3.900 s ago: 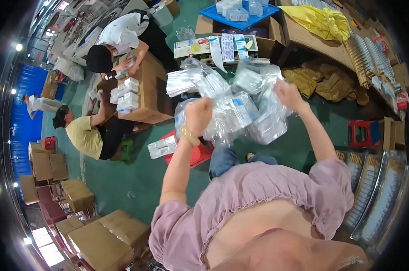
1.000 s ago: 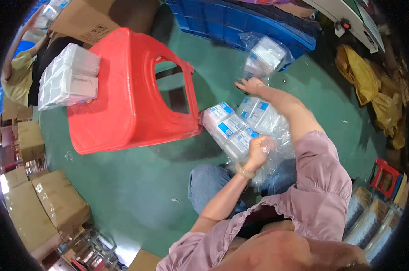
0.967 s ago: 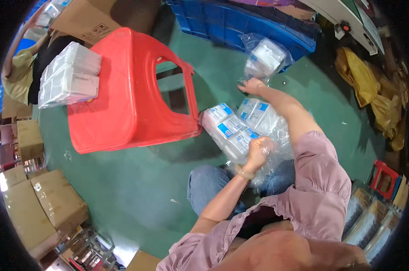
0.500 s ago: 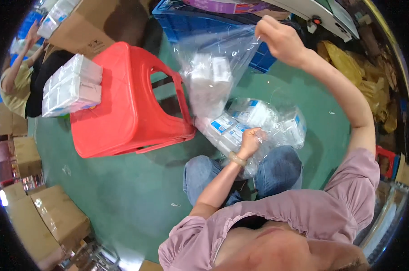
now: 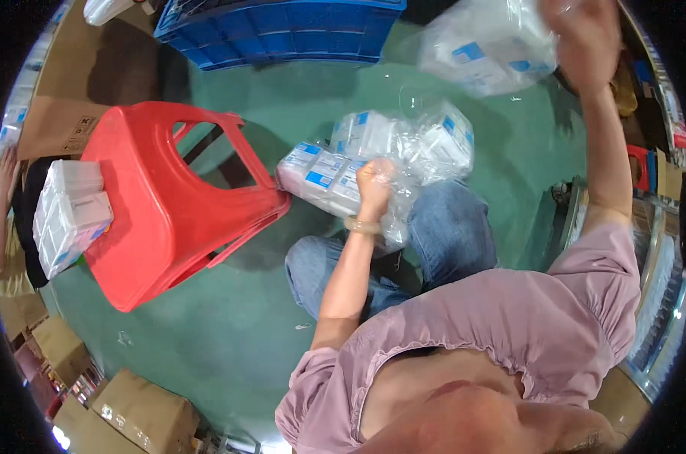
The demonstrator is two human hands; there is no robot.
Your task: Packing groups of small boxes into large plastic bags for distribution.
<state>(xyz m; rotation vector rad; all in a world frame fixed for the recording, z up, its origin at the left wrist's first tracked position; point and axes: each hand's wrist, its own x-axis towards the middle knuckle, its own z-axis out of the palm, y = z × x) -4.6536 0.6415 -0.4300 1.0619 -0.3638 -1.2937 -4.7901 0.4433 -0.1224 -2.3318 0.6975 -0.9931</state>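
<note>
My left hand [image 5: 374, 183], with a pale bangle at its wrist, is closed on the gathered plastic of a clear bag of white and blue boxes [image 5: 312, 170] in front of my knees. Two more bundles sit beyond it: a bagged bundle of boxes [image 5: 362, 135] and, to its right, another wrapped bundle [image 5: 447, 144]. High at the far right my right hand [image 5: 589, 45], smeared by motion, grips a clear plastic bag of boxes [image 5: 486, 53] that hangs above the floor.
A red plastic stool [image 5: 157, 204] lies tipped at the left, with a stack of wrapped white boxes [image 5: 70, 212] by its seat. A blue crate [image 5: 282, 34] is at the far side. Cardboard boxes [image 5: 142, 408] stand lower left. Another person's arm [image 5: 2, 219] shows at the left edge.
My right hand has swung to the right, carrying the bag of boxes away from beside the stool. My left hand keeps its hold on the nearer bag. The view has shifted.
</note>
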